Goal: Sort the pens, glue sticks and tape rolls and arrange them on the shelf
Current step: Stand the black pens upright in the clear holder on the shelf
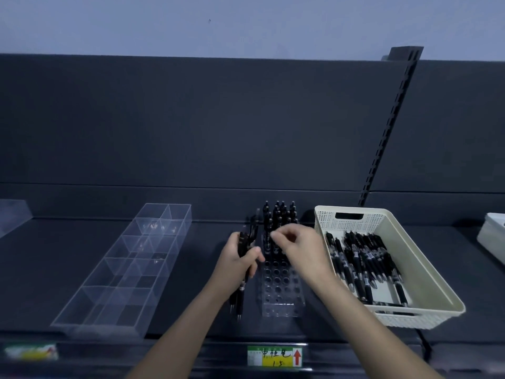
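Label (274, 356): green and yellow with a red arrow, on the front edge of the shelf (191, 269), directly before the rack.

Rack (281, 294): clear block with rows of round holes, lying on the shelf; near rows open, far rows filled.

Standing pens (281, 214): black, upright in the rack's far rows, caps up.

Left hand (239, 259): just left of the rack; grip clamped on a bundle (240, 295) of black pens, tips pointing down toward the shelf front.

Right hand (300, 248): over the rack's middle; thumb and forefinger drawn together at the near edge of the standing pens. Whether this grip clamps a pen cannot be told.

Basket (426, 272): cream, perforated, right of the rack and close beside it, angled on the shelf.

Loose pens (360, 263): black, heaped lengthwise in the basket.

Tray (123, 269): clear, long, split into two rows of compartments, left of the rack and apart from it.

Bin (492, 236): pale, far right of the rack, beyond the basket, partly cut off by the frame edge.
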